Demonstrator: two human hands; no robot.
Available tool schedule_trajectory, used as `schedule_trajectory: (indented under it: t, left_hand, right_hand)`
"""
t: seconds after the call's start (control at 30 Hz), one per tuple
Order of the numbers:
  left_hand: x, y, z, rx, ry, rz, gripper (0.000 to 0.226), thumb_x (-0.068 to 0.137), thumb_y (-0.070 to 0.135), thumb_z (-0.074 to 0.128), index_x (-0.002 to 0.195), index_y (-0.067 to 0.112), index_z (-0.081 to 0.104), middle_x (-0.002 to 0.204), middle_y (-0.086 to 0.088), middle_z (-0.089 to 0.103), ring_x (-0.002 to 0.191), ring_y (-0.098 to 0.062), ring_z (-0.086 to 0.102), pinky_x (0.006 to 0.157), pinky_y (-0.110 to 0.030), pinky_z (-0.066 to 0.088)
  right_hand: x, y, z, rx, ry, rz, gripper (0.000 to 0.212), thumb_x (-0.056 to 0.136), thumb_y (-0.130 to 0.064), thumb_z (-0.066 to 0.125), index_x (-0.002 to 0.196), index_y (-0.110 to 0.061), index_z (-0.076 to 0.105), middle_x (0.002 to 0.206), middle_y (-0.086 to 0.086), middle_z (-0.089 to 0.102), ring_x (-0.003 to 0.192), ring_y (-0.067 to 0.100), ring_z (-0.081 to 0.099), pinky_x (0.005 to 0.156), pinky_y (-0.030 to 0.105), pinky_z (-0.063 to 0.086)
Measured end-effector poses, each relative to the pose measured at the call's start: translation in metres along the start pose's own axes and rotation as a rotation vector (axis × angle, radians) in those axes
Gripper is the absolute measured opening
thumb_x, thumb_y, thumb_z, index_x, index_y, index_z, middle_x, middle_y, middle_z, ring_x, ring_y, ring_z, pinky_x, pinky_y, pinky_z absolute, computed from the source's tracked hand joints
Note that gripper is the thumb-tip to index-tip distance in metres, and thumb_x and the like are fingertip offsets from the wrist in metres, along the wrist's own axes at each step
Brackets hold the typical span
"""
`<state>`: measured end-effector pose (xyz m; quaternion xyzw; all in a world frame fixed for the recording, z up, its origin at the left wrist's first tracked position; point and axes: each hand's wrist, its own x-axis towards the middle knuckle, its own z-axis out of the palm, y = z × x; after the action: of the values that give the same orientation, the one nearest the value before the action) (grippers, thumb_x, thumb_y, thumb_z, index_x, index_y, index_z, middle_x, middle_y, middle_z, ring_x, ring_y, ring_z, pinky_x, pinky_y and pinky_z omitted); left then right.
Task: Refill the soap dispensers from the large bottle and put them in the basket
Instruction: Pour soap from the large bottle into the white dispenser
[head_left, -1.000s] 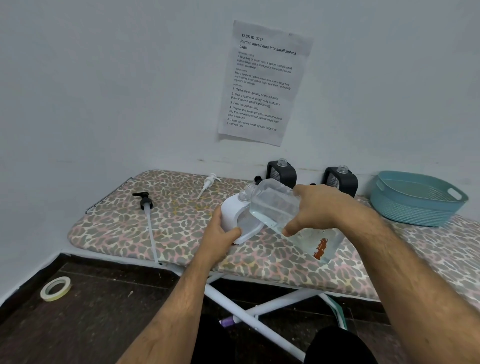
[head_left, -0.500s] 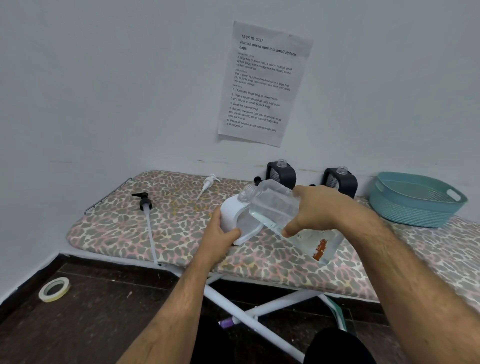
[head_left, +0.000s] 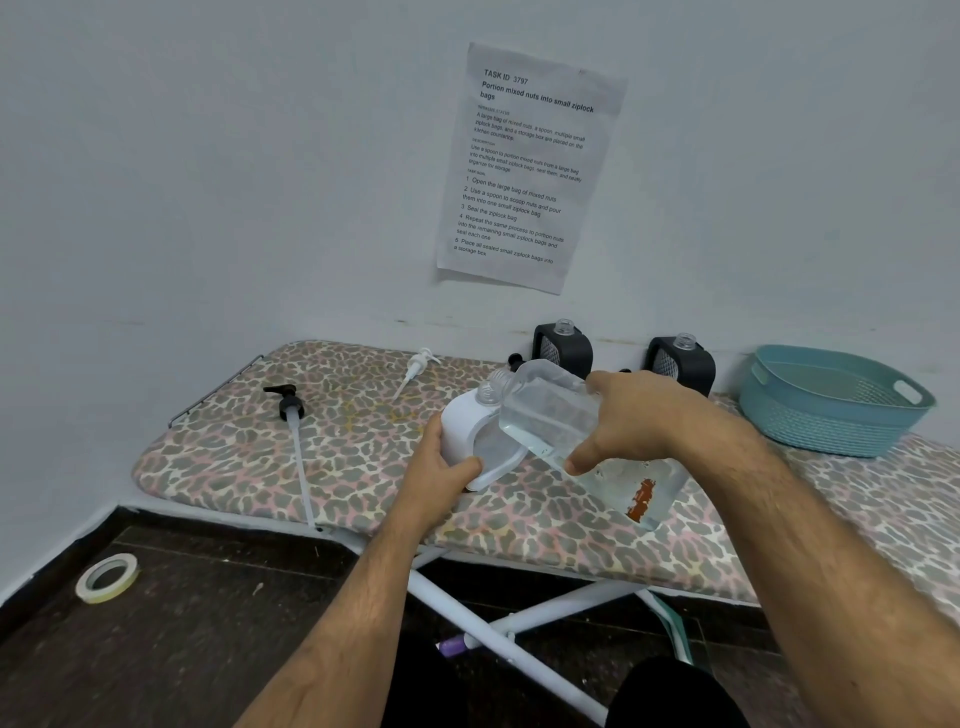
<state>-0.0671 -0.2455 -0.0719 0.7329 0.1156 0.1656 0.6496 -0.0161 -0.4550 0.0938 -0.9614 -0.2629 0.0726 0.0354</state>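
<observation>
Head view: near the ironing board's (head_left: 322, 457) front edge, the left hand (head_left: 434, 475) grips the white dispenser (head_left: 467, 431), fingers curled round its base, while the right hand (head_left: 631, 421), fingers wrapped over the tilted large bottle (head_left: 550, 410), pours. Keeping spout over neck and tilting slowly should avoid spills. Basket (head_left: 831, 410) waits at the right.

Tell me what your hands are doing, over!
Left hand grips white dispenser. Right hand holds large bottle tilted, neck at dispenser's mouth. Two black dispensers wait uncapped. Basket holds none yet. Nothing in the way.
</observation>
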Motion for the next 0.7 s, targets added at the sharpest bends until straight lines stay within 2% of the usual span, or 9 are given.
schedule_trajectory:
  t: [0.23,0.5,0.7]
  left_hand:
    - [-0.0002,-0.0003,-0.0004,0.014,0.004,-0.003,0.075,0.071,0.025,0.068,0.139,0.043,0.041,0.125,0.005,0.06,0.107,-0.019,0.065,0.086,-0.048,0.059]
    - [-0.0015,0.002,0.0001,0.006,0.004,0.001,0.071,0.072,0.023,0.067,0.136,0.042,0.043,0.123,0.003,0.06,0.105,-0.018,0.066,0.082,-0.041,0.06]
    - [-0.0005,0.0004,-0.0002,0.015,0.008,-0.007,0.073,0.07,0.025,0.067,0.137,0.042,0.043,0.124,0.003,0.061,0.105,-0.019,0.066,0.083,-0.046,0.06]
  right_hand:
    - [0.0005,-0.0002,-0.0003,-0.005,-0.001,0.003,0.086,0.063,-0.061,0.081,0.132,-0.024,0.046,0.101,-0.007,0.054,0.095,0.019,0.053,0.079,0.035,0.049]
    - [0.0009,-0.0005,-0.0007,-0.007,0.0,0.014,0.087,0.062,-0.061,0.082,0.132,-0.025,0.046,0.099,-0.007,0.054,0.095,0.02,0.053,0.078,0.036,0.049]
    - [0.0006,-0.0012,-0.0012,-0.011,-0.001,0.014,0.09,0.062,-0.062,0.081,0.136,-0.025,0.044,0.101,-0.007,0.053,0.095,0.02,0.051,0.08,0.036,0.049]
